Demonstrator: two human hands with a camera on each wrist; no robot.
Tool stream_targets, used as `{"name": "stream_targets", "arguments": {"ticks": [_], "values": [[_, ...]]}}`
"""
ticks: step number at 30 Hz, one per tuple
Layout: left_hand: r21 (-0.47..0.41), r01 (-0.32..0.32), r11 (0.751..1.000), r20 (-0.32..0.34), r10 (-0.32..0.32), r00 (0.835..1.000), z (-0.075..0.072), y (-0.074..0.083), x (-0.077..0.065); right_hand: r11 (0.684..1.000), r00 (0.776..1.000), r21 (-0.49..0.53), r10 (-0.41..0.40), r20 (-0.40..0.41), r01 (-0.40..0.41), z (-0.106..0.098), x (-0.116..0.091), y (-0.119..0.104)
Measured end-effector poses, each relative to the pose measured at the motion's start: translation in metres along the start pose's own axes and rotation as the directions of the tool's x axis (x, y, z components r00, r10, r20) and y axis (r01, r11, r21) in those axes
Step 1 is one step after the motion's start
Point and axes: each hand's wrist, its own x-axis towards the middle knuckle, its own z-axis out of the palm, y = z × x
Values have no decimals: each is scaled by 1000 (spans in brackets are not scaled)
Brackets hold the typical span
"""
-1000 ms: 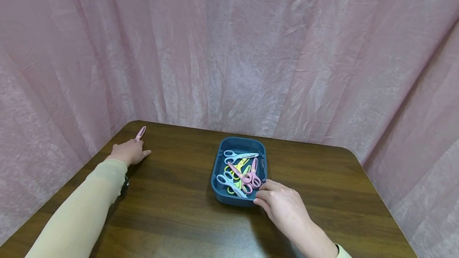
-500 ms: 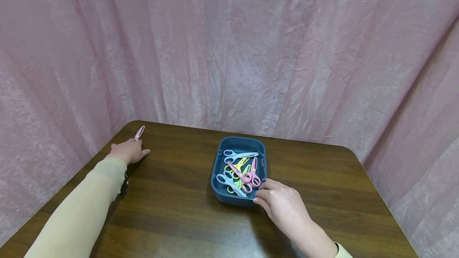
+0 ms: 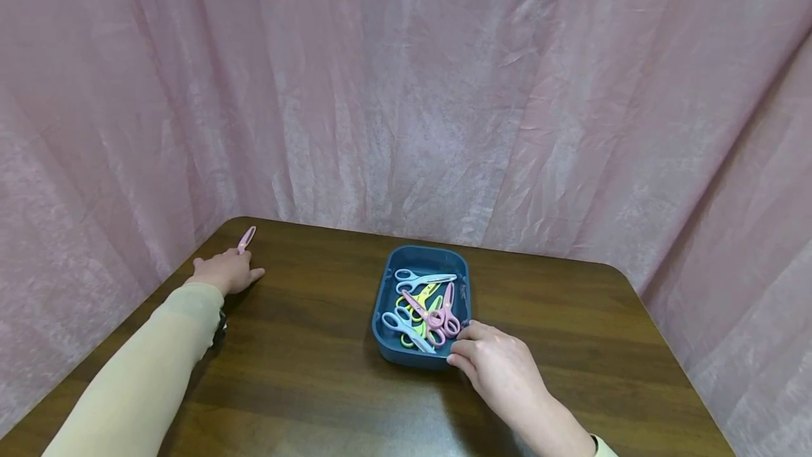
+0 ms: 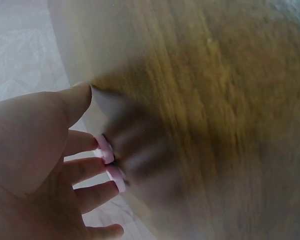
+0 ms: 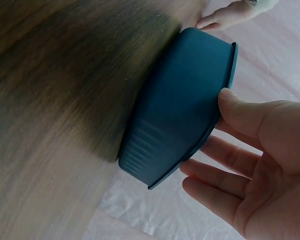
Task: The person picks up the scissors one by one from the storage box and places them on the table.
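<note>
At the table's far left, my left hand point(image 3: 222, 272) lies over a pair of pink scissors point(image 3: 247, 239) with its fingers stretched out. Its fingertips touch the pink handle loops point(image 4: 106, 149), seen in the left wrist view, while the thumb is apart from them. My right hand point(image 3: 504, 365) pinches the near right corner of a dark blue plastic tray point(image 3: 383, 344). The right wrist view has the thumb against the tray's outer wall point(image 5: 180, 95), near the rim. Inside lie light blue scissors point(image 3: 406, 326), pink scissors point(image 3: 450, 312), yellow scissors point(image 3: 429, 291) and green scissors partly covered.
The brown wooden table point(image 3: 304, 386) has rounded far corners. A pink velvet curtain point(image 3: 431, 90) hangs behind and along both sides of it. Table surface stretches between my left hand and the tray.
</note>
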Motion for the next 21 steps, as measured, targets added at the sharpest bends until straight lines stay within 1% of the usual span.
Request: {"name": "stream_targets", "arguments": {"ticks": [4,7,9,11,13,15,21], "values": [[0,-2,1000,3,2,1000,3,-3,1,1000,1000,6,15,20,-15,2,0,-1],[-1,-3,1000,6,3,1000,6,-6,1,1000,1000,7,10,24,-10,2,1,-1],[0,-8,1000,-14,8,1000,7,-8,2,1000,1000,3,5,19,-5,2,1,-1],[-6,-15,1000,-49,15,999,7,-7,3,1000,1000,0,3,9,-3,2,1,-1],[-12,-23,1000,-85,22,996,5,-5,3,1000,1000,-3,7,1,-7,1,2,-1],[-19,-30,999,-106,28,994,3,-2,2,1000,1000,-5,13,-1,-13,0,1,0],[-9,-47,999,-107,46,993,-3,10,-4,1000,1000,0,29,9,-29,0,0,0]]}}
